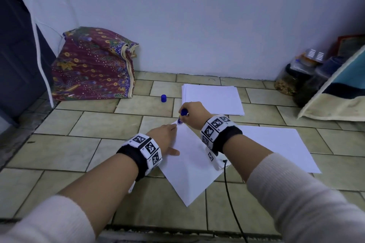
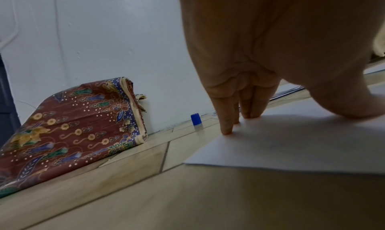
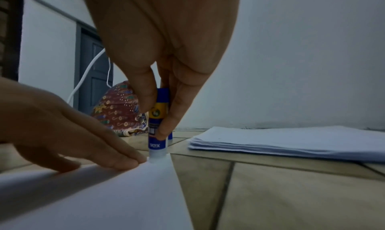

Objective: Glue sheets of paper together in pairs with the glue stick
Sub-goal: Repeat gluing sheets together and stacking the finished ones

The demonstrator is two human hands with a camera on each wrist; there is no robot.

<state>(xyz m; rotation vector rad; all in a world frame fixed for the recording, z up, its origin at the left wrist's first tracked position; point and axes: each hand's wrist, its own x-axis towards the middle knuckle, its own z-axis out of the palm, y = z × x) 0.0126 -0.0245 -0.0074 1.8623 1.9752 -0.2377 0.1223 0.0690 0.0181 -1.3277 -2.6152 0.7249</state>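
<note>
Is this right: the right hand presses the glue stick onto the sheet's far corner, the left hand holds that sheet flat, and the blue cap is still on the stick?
Not quite. The blue cap is off, standing on the tiled floor left of the paper stack, as the head view shows. The rest holds: the right hand presses the glue stick onto the sheet's corner while the left hand holds it flat.

The glue stick (image 3: 157, 126) carried the only near-legible lettering: white characters on its blue lower band, at 6 o'clock of its yellow label, appearing upside down and too blurred to read with certainty. The wristbands (image 1: 147, 147) bore black-and-white square marker codes, no words.
</note>
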